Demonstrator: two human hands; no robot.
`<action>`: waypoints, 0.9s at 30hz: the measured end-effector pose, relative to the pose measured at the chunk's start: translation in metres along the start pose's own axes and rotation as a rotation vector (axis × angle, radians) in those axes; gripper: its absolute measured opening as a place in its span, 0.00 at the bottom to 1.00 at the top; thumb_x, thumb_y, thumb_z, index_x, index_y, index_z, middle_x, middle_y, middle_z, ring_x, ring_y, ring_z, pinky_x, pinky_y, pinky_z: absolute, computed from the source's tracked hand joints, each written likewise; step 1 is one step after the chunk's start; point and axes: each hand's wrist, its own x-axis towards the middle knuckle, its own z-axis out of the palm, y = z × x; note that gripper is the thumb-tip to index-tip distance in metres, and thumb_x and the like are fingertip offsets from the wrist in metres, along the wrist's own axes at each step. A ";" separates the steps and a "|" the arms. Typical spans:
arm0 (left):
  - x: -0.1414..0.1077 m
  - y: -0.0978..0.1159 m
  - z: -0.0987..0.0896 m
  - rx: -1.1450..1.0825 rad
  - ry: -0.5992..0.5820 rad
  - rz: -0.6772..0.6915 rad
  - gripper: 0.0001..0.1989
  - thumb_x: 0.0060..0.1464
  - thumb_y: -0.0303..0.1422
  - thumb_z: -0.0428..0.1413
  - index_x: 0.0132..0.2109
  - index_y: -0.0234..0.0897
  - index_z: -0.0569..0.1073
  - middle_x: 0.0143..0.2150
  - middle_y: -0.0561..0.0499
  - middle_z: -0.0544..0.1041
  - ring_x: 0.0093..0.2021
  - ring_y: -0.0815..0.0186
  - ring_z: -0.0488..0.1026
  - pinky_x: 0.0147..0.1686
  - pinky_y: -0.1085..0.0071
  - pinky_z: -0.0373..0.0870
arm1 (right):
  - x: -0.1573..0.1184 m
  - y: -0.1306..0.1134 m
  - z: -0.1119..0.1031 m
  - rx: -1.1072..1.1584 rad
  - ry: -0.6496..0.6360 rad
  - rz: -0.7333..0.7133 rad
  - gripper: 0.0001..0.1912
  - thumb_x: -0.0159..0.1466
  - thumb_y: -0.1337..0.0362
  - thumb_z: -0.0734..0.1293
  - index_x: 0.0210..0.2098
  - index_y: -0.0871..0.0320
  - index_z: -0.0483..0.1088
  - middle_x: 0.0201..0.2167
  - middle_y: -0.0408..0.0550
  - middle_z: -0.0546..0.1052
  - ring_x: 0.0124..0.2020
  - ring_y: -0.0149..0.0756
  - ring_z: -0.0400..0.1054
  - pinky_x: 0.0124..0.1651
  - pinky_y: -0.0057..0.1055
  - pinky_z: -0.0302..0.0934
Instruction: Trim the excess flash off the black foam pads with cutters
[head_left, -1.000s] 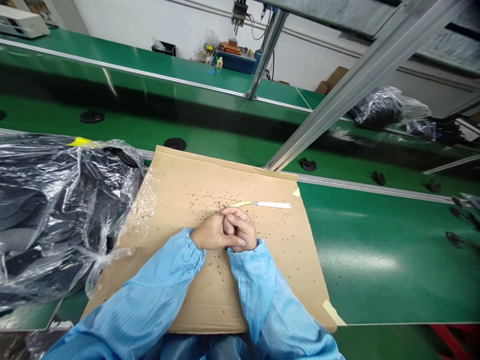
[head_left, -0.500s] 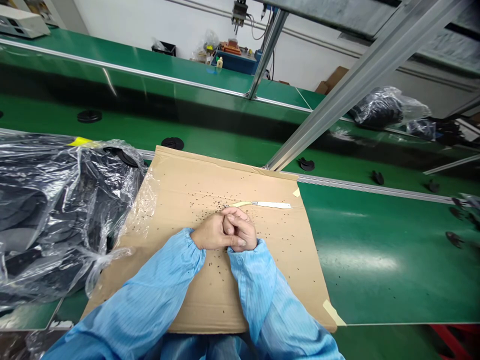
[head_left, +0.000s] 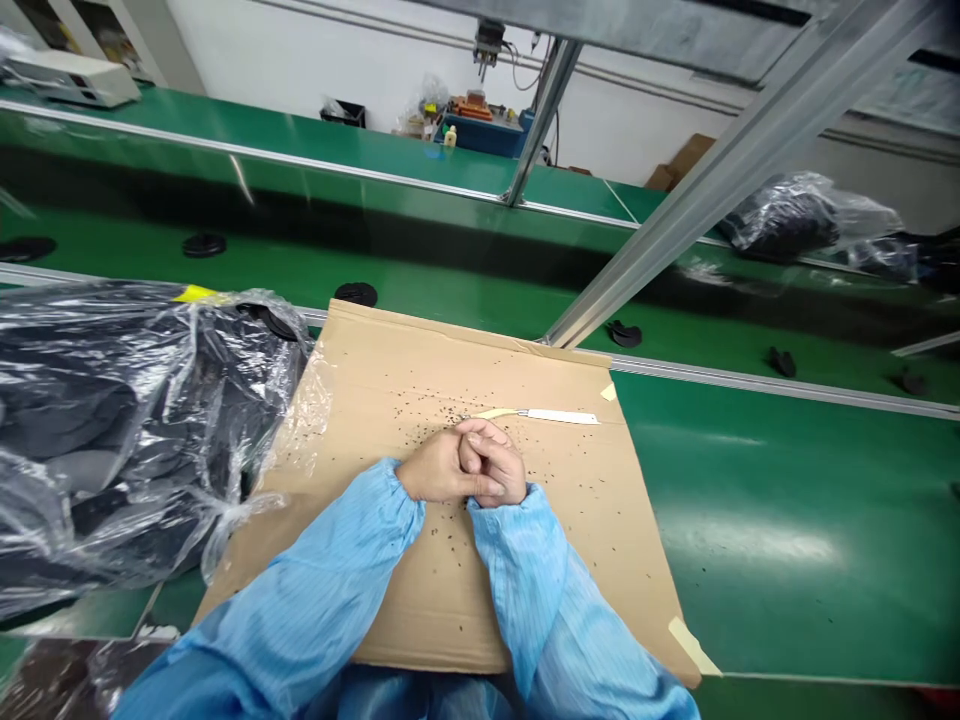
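Note:
My left hand (head_left: 435, 468) and my right hand (head_left: 504, 468) are clasped together over a brown cardboard sheet (head_left: 420, 630). Their fingers are folded over each other, and no object shows between them. Just beyond the fingers lies a slim tool with a white flat handle (head_left: 561, 416), a metal collar and a yellowish front part; its tip is hard to make out beside my hands. Many tiny black scraps (head_left: 431, 408) are scattered over the cardboard, thickest just past my left hand. Blue sleeves cover both forearms.
Left of the cardboard sits a large clear plastic bag (head_left: 135, 400) of black parts. Black rounded pieces (head_left: 356, 293) lie along the green strip (head_left: 465, 290) behind. A slanted metal post (head_left: 660, 240) rises at the back right. Tape (head_left: 694, 646) marks the cardboard's near right corner.
The view has swung slightly, so everything sits a little farther right and lower. My hands stay clasped in the same place on the cardboard, and the slim tool has not moved.

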 end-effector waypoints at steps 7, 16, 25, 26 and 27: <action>-0.009 0.019 0.003 -0.085 0.160 0.093 0.32 0.37 0.37 0.68 0.51 0.32 0.71 0.47 0.44 0.75 0.47 0.60 0.73 0.49 0.66 0.69 | 0.002 0.004 -0.008 0.064 -0.120 -0.023 0.10 0.51 0.58 0.70 0.31 0.55 0.72 0.12 0.36 0.56 0.14 0.27 0.47 0.18 0.26 0.41; -0.031 0.018 0.013 -0.040 0.602 -0.149 0.37 0.36 0.41 0.68 0.54 0.34 0.69 0.37 0.46 0.74 0.28 0.71 0.68 0.30 0.71 0.69 | -0.001 -0.009 -0.010 0.092 -0.215 -0.043 0.07 0.50 0.56 0.69 0.24 0.52 0.71 0.12 0.38 0.48 0.16 0.30 0.46 0.20 0.31 0.46; -0.129 0.013 -0.017 0.659 0.594 -0.104 0.21 0.48 0.40 0.60 0.48 0.33 0.73 0.48 0.39 0.74 0.50 0.56 0.70 0.54 0.59 0.66 | 0.003 0.001 -0.005 0.154 -0.325 -0.026 0.04 0.51 0.60 0.69 0.27 0.52 0.72 0.18 0.40 0.51 0.17 0.29 0.45 0.20 0.29 0.38; -0.141 0.014 -0.016 0.711 0.573 -0.101 0.24 0.48 0.41 0.60 0.50 0.32 0.71 0.52 0.36 0.72 0.54 0.55 0.69 0.56 0.59 0.64 | 0.000 0.000 -0.004 0.161 -0.348 -0.026 0.05 0.50 0.59 0.69 0.27 0.52 0.72 0.18 0.39 0.51 0.17 0.28 0.45 0.20 0.29 0.39; -0.153 0.015 -0.015 0.762 0.590 -0.115 0.28 0.48 0.42 0.59 0.53 0.30 0.70 0.55 0.34 0.69 0.58 0.53 0.66 0.59 0.57 0.61 | -0.003 -0.002 -0.002 0.162 -0.357 -0.028 0.06 0.50 0.59 0.69 0.27 0.52 0.72 0.18 0.39 0.51 0.17 0.28 0.46 0.20 0.29 0.39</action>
